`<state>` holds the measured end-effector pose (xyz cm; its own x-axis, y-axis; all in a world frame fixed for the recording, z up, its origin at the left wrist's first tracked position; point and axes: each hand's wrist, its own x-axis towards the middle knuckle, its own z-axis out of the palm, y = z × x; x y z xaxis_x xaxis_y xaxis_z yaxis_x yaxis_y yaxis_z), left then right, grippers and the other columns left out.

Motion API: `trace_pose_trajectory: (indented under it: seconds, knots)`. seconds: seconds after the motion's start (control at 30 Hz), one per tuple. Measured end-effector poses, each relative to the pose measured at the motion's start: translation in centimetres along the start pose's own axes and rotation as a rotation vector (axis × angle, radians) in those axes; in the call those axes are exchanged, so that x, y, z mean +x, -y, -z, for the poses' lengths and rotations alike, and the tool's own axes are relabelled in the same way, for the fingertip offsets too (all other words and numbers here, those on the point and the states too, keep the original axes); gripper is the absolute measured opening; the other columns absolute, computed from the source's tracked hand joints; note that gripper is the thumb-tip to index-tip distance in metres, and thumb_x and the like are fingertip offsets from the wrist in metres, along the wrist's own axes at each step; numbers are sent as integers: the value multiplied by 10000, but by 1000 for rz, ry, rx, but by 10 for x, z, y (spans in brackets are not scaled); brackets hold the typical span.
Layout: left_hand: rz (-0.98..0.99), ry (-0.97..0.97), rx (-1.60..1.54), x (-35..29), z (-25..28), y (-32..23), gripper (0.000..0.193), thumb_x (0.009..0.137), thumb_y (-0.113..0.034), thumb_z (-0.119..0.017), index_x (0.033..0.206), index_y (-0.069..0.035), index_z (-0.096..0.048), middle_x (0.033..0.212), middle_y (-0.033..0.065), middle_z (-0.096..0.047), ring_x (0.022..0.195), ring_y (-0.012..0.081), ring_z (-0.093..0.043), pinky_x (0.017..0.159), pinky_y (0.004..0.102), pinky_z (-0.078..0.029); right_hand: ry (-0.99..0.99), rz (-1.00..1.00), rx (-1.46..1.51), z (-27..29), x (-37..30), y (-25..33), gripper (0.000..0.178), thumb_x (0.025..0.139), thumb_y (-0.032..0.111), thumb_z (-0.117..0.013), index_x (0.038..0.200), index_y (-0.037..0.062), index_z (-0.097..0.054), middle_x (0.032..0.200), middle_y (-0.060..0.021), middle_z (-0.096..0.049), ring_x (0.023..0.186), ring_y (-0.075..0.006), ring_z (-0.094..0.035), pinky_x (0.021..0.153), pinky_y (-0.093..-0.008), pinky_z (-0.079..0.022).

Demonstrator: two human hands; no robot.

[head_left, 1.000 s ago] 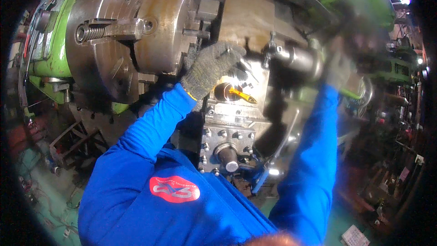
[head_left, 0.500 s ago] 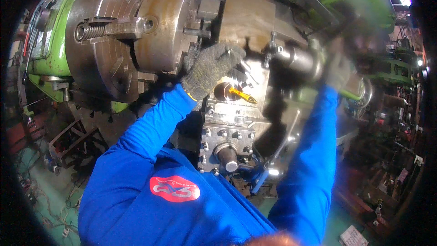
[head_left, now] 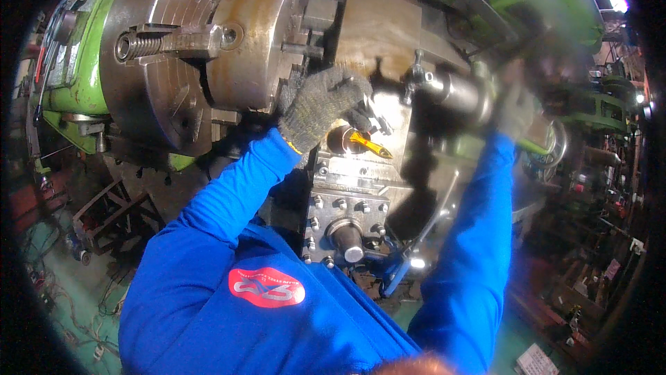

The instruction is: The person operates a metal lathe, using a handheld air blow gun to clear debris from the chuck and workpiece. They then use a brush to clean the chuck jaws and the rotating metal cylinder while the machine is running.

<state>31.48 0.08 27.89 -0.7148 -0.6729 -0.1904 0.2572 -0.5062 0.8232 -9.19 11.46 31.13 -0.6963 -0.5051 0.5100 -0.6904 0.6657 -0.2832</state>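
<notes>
My left hand [head_left: 320, 106], in a grey knitted glove, is closed with curled fingers just right of the lathe chuck [head_left: 251, 45]. What it holds, if anything, is hidden by the glove. Beneath its fingertips, on the carriage, lie bright metal pieces [head_left: 380, 122] and a yellow-handled brush [head_left: 373, 145], beside a round dark opening. My right hand [head_left: 517, 110], gloved too, reaches out to the tailstock [head_left: 466, 96] on the right. It is blurred, and its fingers cannot be made out.
A square tool post [head_left: 349, 226] with several bolts stands close to my chest. Behind the carriage is a broad, brownish metal block [head_left: 378, 31]. The handwheel [head_left: 555, 142] sits right of my right hand. Levers [head_left: 437, 215] rise between my arms.
My left fingers have shifted slightly and curl a little more beside the metal pieces. The right hand stays at the tailstock with only slight movement.
</notes>
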Motion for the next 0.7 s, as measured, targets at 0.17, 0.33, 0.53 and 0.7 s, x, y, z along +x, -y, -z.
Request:
trace_pose_trajectory:
  seconds: [0.17,0.33,0.53,0.7]
  knots:
    - [4,0,-47,-2,-3,-3,244,999,-159,-689,1117,52,-655,914,152,-708,740,235,-740,667,316,-627,37,-19,3,7,-1,9,479,1013,444,-583,1100,-1,-733,1079,-242,-717,980,-411,-665,900,-466,-511]
    - [18,0,-68,-2,-3,-6,256,995,-174,-697,1116,49,-661,901,160,-709,730,230,-732,633,315,-624,58,-41,-8,7,0,10,491,1010,458,-554,1091,11,-738,1085,-236,-714,995,-412,-662,904,-476,-503]
    - [1,-46,-58,-6,-9,-12,268,986,-244,-711,1056,-21,-582,841,158,-699,607,227,-707,567,309,-581,45,-19,13,5,-1,7,486,1000,450,-520,1090,31,-748,1105,-224,-711,1043,-404,-653,921,-492,-483]
    - [36,-113,73,-4,-11,-18,216,962,-198,-723,999,-8,-629,834,124,-701,600,179,-680,555,289,-559,-41,16,-5,6,-4,6,442,1004,423,-594,1095,27,-768,1027,-230,-742,926,-393,-697,862,-479,-539]
